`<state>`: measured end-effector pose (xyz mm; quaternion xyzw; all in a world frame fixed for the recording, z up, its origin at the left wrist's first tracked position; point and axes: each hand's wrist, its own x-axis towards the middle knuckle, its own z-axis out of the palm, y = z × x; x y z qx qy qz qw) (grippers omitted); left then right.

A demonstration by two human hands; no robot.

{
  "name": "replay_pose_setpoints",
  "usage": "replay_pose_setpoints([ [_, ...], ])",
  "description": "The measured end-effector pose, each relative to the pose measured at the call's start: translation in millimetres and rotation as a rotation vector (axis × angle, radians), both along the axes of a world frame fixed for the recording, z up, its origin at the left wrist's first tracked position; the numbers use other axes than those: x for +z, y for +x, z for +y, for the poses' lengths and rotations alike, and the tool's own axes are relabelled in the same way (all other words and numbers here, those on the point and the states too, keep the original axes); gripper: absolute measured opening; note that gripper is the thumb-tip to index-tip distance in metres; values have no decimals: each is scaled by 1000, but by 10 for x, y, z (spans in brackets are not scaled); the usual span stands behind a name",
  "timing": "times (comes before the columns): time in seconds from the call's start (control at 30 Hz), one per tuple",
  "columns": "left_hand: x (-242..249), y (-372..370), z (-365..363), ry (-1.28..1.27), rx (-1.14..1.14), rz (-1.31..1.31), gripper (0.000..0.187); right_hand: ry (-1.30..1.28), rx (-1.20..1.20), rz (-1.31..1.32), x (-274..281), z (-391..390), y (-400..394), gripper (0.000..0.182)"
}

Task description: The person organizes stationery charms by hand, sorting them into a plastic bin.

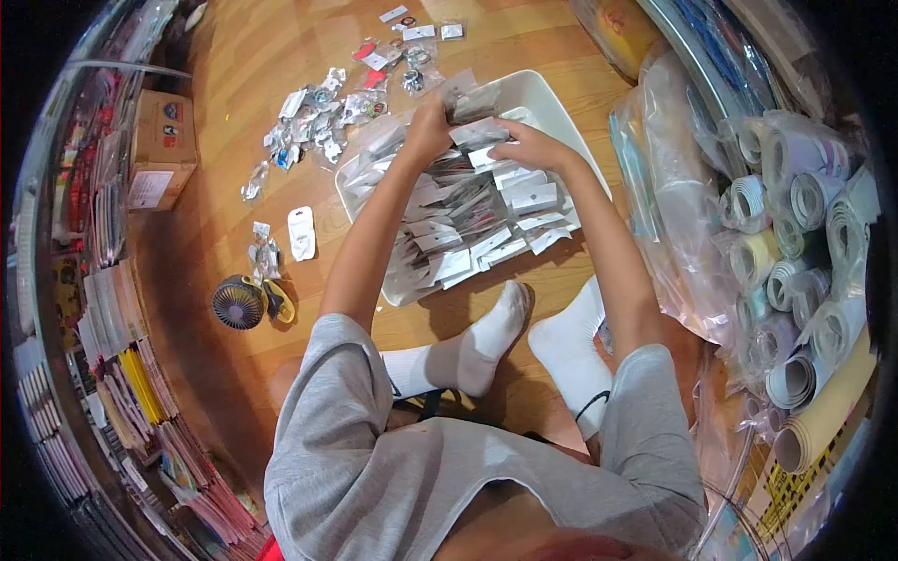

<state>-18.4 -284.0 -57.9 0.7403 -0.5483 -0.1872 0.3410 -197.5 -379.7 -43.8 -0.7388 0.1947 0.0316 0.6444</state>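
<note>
A white tray (pixel 547 103) is set on the wooden floor (pixel 243 56), heaped with small clear packets (pixel 468 220) on white header cards; print on them cannot be read. The left hand (pixel 427 126) is closed around a few packets at the far end of the heap. The right hand (pixel 526 145) is laid half-curled on the pile, a packet under its fingers. More packets (pixel 318 112) are scattered beyond. A cardboard box (pixel 161 150) bears a white label, illegible. A small fan (pixel 238 301) lies nearby.

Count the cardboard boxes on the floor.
1. The cardboard box sits at the far left on the wooden floor, beside the shelves; others may be hidden behind the stock.
</note>
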Motion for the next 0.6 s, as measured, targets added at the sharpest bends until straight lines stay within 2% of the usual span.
replay_pose_setpoints([
  [0.07,-107,46,8,-34,5,-216,43,71,15,-26,-21,-1,0,69],
  [0.13,-193,79,-1,-33,15,-208,40,-484,-81,-32,-156,-19,43,61],
  [0.23,-122,74,1,18,-5,-146,39,-644,-102,-35,-187,-39,72,54],
  [0.27,-59,59,0,71,-38,-90,40,-644,-100,-34,-244,-56,82,54],
  [0.33,139,19,10,111,-102,-31,41,-369,-137,-201,-381,-78,97,51],
  [0.37,170,14,24,150,-166,27,43,-366,-138,-196,-362,-75,92,51],
  [0.43,21,139,-5,201,-208,53,41,-49,-144,-134,-319,-96,89,47],
  [0.47,-125,236,-31,250,-249,77,41,-44,-145,-129,-325,-102,92,47],
  [0.5,-177,261,-46,87,-311,132,43,-53,-145,-187,-329,-112,101,43],
  [0.53,-229,287,-46,90,-312,137,43,-62,-145,-246,-333,-119,97,40],
  [0.6,171,108,-46,374,-231,-156,38,-62,-181,-237,-305,-125,45,33],
])
